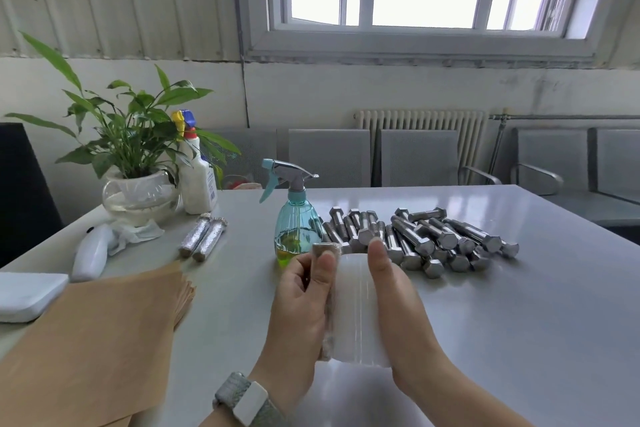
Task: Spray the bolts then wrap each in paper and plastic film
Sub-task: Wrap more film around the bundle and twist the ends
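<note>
Grey table (pixel 485 322), paper-wrapped bolt (pixel 327 288), clear film (pixel 356 308)

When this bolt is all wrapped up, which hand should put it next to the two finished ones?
Probably the left hand. It already grips the wrapped bolt, and the two finished bolts lie on its side of the table. The right hand holds the plastic film, on the far side from them.

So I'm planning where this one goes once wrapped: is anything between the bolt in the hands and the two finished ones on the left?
Nothing visible: bare table lies between the held bolt and the two wrapped bolts. The spray bottle stands behind that path.
</note>
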